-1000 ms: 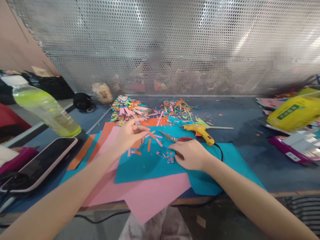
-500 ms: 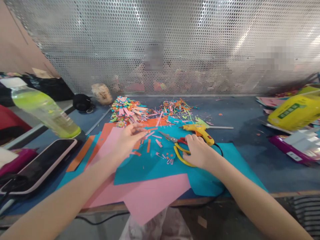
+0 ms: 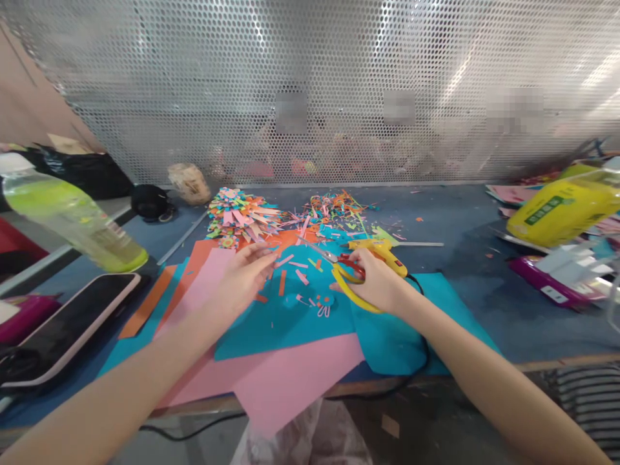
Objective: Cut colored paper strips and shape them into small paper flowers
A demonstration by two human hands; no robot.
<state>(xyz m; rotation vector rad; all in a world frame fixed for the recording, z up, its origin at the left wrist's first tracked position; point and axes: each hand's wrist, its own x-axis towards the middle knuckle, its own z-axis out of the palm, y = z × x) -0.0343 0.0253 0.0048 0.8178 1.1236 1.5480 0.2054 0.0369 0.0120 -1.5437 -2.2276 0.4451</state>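
My right hand grips scissors with yellow and red handles, the blades pointing left. Opposite it, my left hand has thumb and fingers pinched together. What lies between those fingertips is too small to make out. Under both hands is a blue sheet, scattered with pink strips and orange strips. Behind my right hand lies a yellow glue gun. Beyond my left hand stands a bunch of multicoloured cut paper.
A green drink bottle and a phone are on the left. Tangled paper scraps lie near the perforated metal panel. To the right are a yellow packet and a purple power strip. A pink sheet overhangs the front edge.
My right hand has lifted the scissors slightly, bringing the blades nearer my left fingertips. An orange strip seen by my left fingertips no longer shows there. The view has shifted slightly.
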